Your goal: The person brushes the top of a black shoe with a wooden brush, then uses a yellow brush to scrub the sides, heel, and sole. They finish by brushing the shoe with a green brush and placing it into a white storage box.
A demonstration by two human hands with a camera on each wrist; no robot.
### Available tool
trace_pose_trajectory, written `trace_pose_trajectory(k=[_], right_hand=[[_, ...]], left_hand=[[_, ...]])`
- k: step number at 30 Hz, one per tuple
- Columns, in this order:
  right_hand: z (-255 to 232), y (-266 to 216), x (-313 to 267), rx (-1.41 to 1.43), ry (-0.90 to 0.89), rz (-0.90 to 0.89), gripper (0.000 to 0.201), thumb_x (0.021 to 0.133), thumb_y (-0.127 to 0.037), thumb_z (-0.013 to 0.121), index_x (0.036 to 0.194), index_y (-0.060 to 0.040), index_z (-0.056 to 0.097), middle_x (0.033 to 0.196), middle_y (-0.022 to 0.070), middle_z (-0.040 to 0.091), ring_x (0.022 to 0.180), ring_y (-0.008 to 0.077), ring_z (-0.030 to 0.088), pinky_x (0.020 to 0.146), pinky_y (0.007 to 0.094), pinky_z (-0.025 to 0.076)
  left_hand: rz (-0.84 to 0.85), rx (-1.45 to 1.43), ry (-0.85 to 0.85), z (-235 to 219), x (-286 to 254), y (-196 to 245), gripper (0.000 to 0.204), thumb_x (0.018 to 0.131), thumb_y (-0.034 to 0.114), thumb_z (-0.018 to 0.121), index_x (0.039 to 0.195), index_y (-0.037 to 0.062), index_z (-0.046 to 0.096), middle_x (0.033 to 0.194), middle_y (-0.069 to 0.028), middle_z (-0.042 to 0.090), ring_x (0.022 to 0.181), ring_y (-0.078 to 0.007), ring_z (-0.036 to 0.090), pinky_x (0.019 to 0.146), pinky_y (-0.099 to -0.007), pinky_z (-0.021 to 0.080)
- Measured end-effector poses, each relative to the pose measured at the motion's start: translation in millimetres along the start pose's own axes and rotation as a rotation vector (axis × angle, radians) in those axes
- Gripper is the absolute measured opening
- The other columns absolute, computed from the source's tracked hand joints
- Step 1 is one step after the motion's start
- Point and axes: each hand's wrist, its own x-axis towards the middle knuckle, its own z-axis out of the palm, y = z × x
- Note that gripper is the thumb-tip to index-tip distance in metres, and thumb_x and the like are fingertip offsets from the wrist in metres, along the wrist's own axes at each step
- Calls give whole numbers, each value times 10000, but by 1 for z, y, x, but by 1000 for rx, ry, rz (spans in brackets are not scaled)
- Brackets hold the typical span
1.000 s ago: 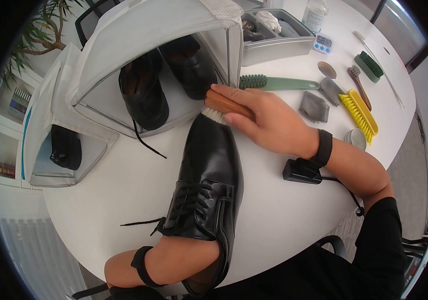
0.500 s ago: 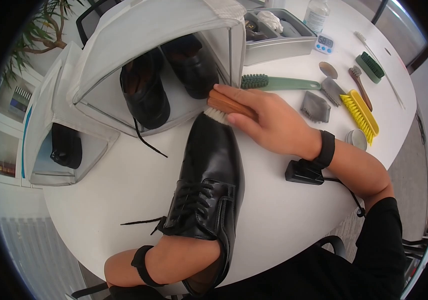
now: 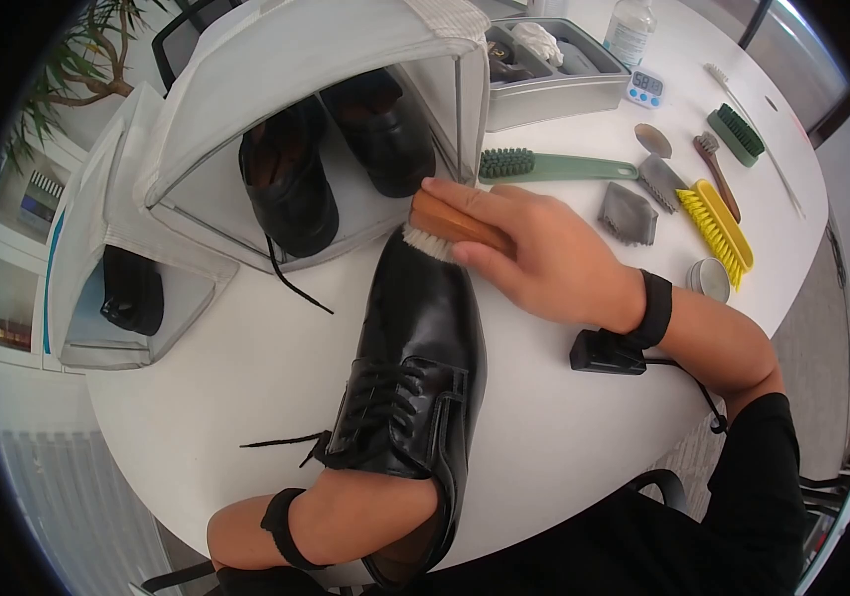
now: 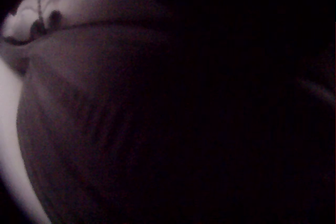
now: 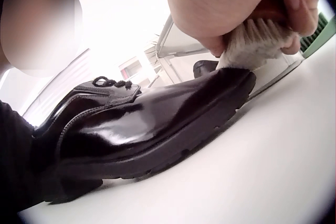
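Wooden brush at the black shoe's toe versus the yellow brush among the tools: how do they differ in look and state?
The wooden brush has a brown back and whitish bristles; the yellow brush is yellow throughout. The wooden brush is held in the right grip, bristles on the black shoe; the yellow brush lies unheld on the table. Both have dense bristles.
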Motion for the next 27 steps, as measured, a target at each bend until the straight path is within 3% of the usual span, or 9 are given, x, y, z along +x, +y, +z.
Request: trace_pose_trajectory(k=[8,13,15,18,23,27], right_hand=[[-10,-30,-12,-56,-86,-71,587,904,-260,710,1460,-155,555,835,146,610,696,348,642,637,416,533],[-4,-48,-22,87,-135,-137,596,885,-252,732,1448,-152,565,876,137,619,709,349,646,625,417,532],[-4,-48,-22,92,-195,-124,673,889,-242,716,1523,-161,505,842,127,553,684,341,562,638,399,490],[-7,-47,-19,-5,-146,-144,591,894,-269,727,1451,-167,559,871,124,620,712,340,650,624,412,534],[-4,-20,-3,-171,-7,-121,563,921,-277,695,1458,-190,552,845,126,609,718,346,648,637,421,537],[-4,-9,1,-135,4,-44,553,937,-273,677,1468,-194,543,839,137,603,724,353,644,656,429,540]], left_hand=[[11,-13,-84,-14,8,4,60,740,34,683,783,75,678,686,-79,626,604,-259,673,518,-348,542],[-13,23,20,-8,10,3,43,739,39,674,761,76,677,676,-78,620,585,-258,663,504,-348,533],[-9,50,51,-6,12,2,36,747,47,673,761,80,674,673,-74,617,574,-254,657,490,-347,525],[-15,-9,17,-8,8,1,26,760,57,672,763,82,665,668,-68,613,566,-249,653,479,-348,517],[-59,-93,7,11,-7,-5,24,787,73,667,787,88,648,653,-61,599,560,-242,646,476,-352,509],[35,-51,52,2,-4,-5,36,794,76,663,811,102,643,641,-61,584,549,-239,635,472,-353,497]])
